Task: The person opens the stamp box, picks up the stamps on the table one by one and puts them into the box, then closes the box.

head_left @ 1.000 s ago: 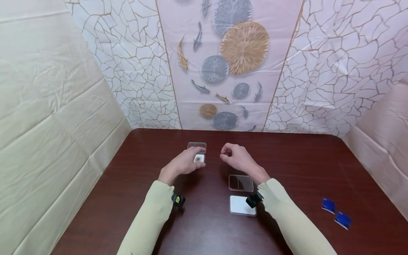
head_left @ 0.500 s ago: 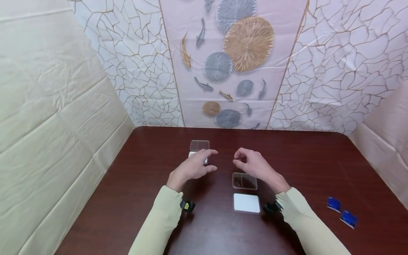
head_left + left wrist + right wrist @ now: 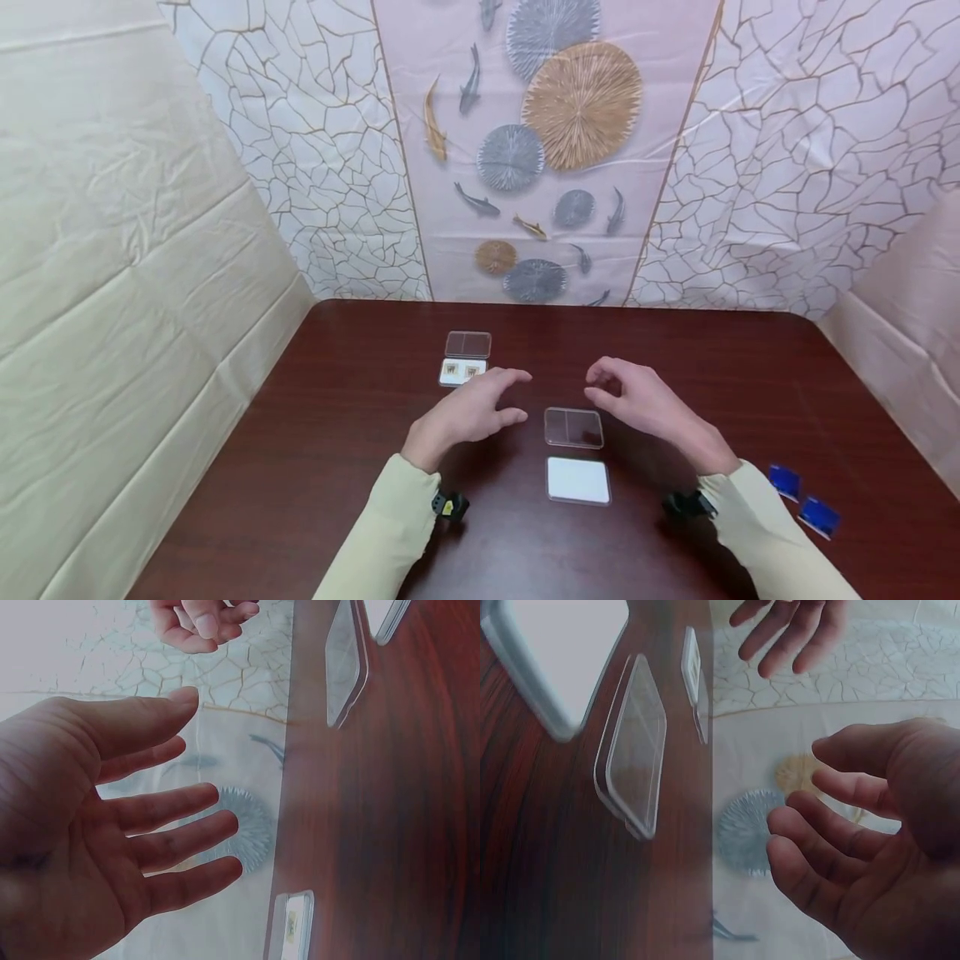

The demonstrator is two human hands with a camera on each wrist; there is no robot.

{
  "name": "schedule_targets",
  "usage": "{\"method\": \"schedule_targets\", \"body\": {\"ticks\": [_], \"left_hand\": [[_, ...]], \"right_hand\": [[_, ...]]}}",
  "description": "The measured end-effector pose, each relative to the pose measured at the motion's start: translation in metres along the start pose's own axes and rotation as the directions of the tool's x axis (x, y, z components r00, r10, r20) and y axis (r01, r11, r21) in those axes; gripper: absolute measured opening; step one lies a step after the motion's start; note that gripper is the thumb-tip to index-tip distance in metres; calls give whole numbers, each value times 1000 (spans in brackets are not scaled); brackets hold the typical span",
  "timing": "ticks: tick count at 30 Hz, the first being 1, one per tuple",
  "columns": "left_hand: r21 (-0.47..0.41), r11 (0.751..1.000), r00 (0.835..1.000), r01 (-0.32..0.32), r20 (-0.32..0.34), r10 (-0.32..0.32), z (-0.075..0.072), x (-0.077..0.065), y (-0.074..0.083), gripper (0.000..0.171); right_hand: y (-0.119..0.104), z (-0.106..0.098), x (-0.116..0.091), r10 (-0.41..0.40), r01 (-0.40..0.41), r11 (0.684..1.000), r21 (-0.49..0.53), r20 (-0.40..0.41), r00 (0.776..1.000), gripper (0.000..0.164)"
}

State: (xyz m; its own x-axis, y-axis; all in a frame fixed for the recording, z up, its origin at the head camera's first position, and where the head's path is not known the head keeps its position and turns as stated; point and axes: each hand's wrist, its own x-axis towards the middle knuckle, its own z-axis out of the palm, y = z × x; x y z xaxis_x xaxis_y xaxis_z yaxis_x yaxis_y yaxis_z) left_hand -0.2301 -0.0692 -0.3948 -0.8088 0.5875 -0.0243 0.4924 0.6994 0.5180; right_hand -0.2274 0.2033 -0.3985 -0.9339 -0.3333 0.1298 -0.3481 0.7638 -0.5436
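Above the worktop (image 3: pixel 480 550), my left hand (image 3: pixel 468 414) is spread wide and my right hand (image 3: pixel 648 406) is loosely bent near the clear lid (image 3: pixel 573 427); I see nothing in either. The lid lies by the white tray (image 3: pixel 578 481), maybe so both are easy to reach. My left hand hides a corner of the little box (image 3: pixel 461 379) past it; the marks on the box's squares (image 3: pixel 451 368) are too tiny to make out.

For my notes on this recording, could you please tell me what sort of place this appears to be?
Probably a screened-off tabletop workspace indoors: a dark reddish-brown table with a wrinkled, fish-patterned backdrop behind it and creased cream sheeting along the left side. I can't tell what room lies beyond.
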Motion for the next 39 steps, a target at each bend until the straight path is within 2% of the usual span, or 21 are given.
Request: {"method": "schedule_targets", "body": {"ticks": [13, 19, 23, 28, 33, 39], "left_hand": [[39, 998, 999, -47, 23, 46, 15, -8, 18, 53], [73, 997, 998, -26, 57, 21, 24, -9, 18, 52], [116, 993, 995, -38, 95, 27, 33, -8, 17, 53], [182, 981, 991, -63, 132, 39, 44, -9, 20, 52], [268, 960, 986, -82, 162, 39, 52, -11, 26, 51], [330, 942, 981, -60, 194, -6, 58, -12, 33, 55]], "right_hand": [[21, -24, -34, 10, -11, 997, -74, -10, 1000, 17], [37, -32, -43, -15, 13, 995, -101, -18, 1000, 16], [51, -38, -50, -8, 4, 992, -129, -27, 1000, 18], [66, -46, -62, 1, -3, 988, -151, -20, 1000, 21], [81, -54, -72, 14, -12, 988, -154, 11, 1000, 22], [101, -61, -81, 57, -43, 985, -167, 80, 995, 26]]}}
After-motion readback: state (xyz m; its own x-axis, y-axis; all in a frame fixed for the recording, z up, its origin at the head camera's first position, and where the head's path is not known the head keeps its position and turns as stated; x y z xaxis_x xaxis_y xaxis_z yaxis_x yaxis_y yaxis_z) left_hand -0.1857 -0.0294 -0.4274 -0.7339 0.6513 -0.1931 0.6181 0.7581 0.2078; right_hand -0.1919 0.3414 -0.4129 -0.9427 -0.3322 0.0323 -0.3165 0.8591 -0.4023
